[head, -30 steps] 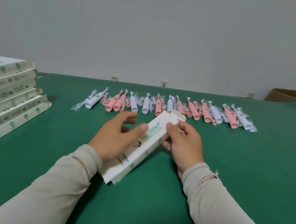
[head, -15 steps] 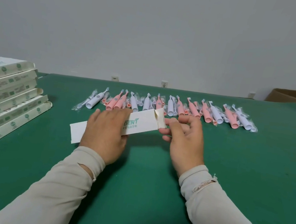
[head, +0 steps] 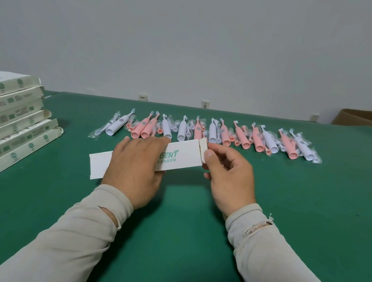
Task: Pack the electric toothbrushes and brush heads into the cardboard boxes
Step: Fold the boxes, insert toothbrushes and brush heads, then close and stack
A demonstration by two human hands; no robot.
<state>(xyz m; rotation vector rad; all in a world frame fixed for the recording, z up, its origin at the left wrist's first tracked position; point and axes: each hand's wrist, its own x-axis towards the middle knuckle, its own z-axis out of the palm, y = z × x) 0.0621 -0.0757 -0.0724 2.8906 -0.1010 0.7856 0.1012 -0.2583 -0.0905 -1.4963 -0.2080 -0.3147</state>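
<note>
Toothbrush box [head: 178, 158] being squared up for filling: left hand [head: 136, 166] clasping its middle, right hand [head: 228, 171] pinching the end flap [head: 202, 146]. Next, likely: open that end, then fetch a toothbrush [head: 241, 137].

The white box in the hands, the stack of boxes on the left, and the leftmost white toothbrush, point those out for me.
white box [head: 183, 158]: head view, on its printed front face.
stack of boxes [head: 2, 118]: head view, on one box's side edge.
leftmost white toothbrush [head: 118, 124]: head view, on its handle.
</note>
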